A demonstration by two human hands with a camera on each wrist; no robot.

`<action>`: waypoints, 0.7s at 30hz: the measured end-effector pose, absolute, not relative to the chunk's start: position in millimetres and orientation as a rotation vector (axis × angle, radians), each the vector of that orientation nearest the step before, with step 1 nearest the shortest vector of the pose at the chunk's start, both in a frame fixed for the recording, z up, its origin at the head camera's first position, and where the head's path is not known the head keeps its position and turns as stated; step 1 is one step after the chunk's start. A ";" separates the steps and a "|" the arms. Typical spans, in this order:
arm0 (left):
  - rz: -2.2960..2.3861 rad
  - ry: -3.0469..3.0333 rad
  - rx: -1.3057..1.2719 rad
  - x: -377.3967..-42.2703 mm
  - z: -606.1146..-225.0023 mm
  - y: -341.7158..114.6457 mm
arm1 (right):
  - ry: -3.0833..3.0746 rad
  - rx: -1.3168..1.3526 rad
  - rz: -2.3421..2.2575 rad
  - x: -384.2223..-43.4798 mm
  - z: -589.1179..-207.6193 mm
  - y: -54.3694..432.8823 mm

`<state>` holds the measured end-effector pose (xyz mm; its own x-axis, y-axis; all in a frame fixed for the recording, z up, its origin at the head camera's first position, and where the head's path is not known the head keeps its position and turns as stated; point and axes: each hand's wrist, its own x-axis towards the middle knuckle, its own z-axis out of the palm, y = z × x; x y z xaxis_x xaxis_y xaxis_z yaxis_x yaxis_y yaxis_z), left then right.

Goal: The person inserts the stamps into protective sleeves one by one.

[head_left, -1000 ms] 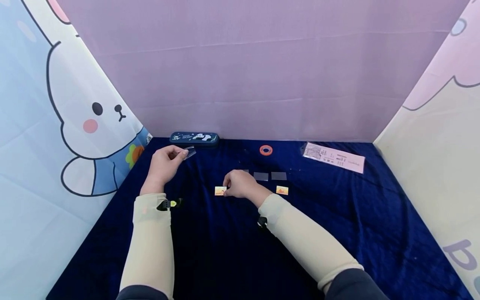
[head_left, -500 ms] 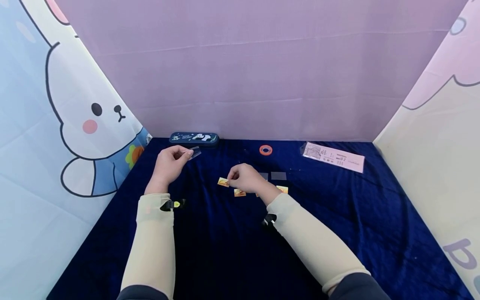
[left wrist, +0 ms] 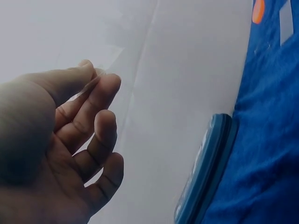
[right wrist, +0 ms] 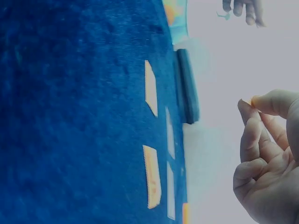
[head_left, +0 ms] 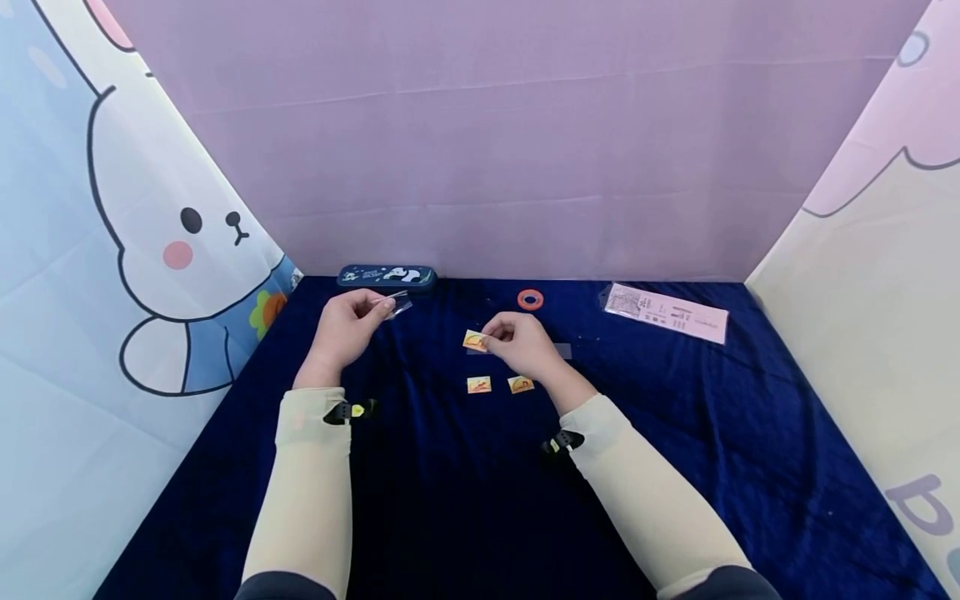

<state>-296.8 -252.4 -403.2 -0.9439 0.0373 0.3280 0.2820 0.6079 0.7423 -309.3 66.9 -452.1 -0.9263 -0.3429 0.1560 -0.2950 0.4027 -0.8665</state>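
Note:
My left hand (head_left: 343,335) pinches a small clear plastic sleeve (head_left: 401,308) between thumb and index finger, above the cloth. In the left wrist view that sleeve looks almost invisible against the pale backdrop. My right hand (head_left: 527,346) holds a small yellow-orange stamp (head_left: 473,339) by its edge, raised off the cloth. Two similar stamps (head_left: 478,385) lie flat nearer to me; the right wrist view shows a toothed edge on one stamp (right wrist: 152,177). Behind the right hand, a clear sleeve (head_left: 564,351) lies partly covered. Another sleeve shows just under the held stamp.
A dark blue panda pencil case (head_left: 386,277) sits at the back left. An orange ring-shaped roll (head_left: 530,300) lies at the back centre, and a pink printed packet (head_left: 667,313) at the back right. Dark blue cloth (head_left: 435,500) covers the table; fabric screens surround it.
My right hand has lifted the leftmost stamp off the cloth and carried it right and away from me. My left hand has shifted slightly right with the clear sleeve.

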 end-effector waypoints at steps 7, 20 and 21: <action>-1.396 -2.484 -0.354 -293.9 -396.0 -242.2 | 2.671 -0.587 -1.661 -303.5 -442.7 83.5; -1.597 -2.375 -0.533 -280.2 -373.4 -216.1 | 2.649 -0.683 -1.990 -287.3 -403.8 105.2; -1.600 -2.371 -0.549 -276.9 -369.3 -212.8 | 2.647 -0.703 -2.011 -284.9 -399.8 106.6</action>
<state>-276.9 -212.8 -369.3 -0.9038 0.1782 0.3890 0.4275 0.3345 0.8399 -284.9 106.6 -399.8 -0.8833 -0.1670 0.4381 -0.4669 0.2268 -0.8547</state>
